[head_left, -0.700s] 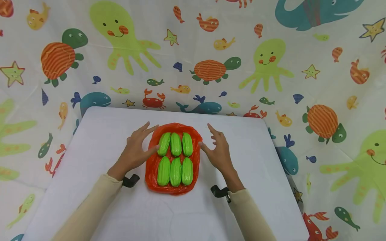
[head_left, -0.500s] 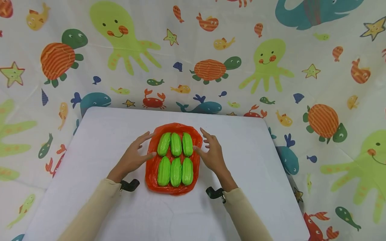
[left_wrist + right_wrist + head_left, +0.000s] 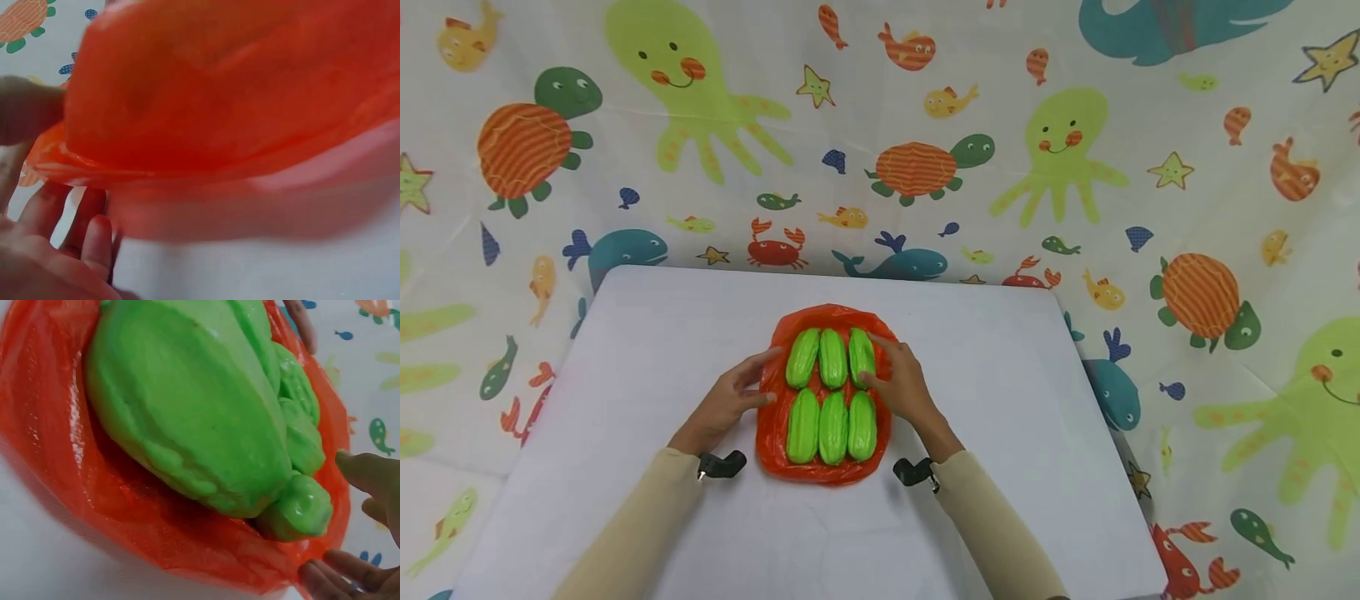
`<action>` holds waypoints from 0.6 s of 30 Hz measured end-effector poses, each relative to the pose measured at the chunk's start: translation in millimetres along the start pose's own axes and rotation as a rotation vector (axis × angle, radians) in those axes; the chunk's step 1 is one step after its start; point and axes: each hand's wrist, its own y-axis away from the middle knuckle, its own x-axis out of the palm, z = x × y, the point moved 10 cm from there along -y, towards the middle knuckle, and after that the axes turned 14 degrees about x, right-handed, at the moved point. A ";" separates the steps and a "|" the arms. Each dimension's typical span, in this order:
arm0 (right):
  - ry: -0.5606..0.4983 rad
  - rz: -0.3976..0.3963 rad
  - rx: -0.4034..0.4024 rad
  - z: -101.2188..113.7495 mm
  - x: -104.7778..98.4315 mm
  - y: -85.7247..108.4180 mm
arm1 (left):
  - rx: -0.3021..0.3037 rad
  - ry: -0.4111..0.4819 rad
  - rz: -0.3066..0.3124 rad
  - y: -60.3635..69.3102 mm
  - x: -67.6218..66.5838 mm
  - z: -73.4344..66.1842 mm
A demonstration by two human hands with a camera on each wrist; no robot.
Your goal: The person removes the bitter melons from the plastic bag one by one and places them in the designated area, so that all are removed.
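Several shiny green cucumber-like vegetables (image 3: 832,429) lie in two rows on a red plastic-covered tray (image 3: 771,467). At the tray's left rim is my left hand (image 3: 718,412), thumb and fingers apart. In the left wrist view its thumb is beside the red plastic (image 3: 206,94) and its fingers lie below the edge. My right hand (image 3: 908,387) reaches over the right rim, its spread thumb and fingers close to the upper right vegetable (image 3: 859,350). In the right wrist view that hand's thumb (image 3: 369,475) stands apart from the green vegetables (image 3: 187,406); its fingertips are by the red rim.
A white table (image 3: 1000,400) bears the tray. Behind and at the sides hangs a cloth (image 3: 850,108) printed with sea animals. Black wrist mounts (image 3: 722,464) stick out from both beige sleeves.
My right hand has moved left and inward over the tray's right rim. The left hand has come slightly lower along the left rim. The head view has shifted a little.
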 end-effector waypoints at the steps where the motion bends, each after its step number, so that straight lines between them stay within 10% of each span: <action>1: 0.006 0.005 0.007 -0.6 2.0 -1.7 | 0.001 0.020 0.006 0.1 0.9 2.8; 18: 0.043 -0.009 0.055 -4.4 20.8 -15.3 | -0.009 0.117 0.013 3.0 4.8 15.3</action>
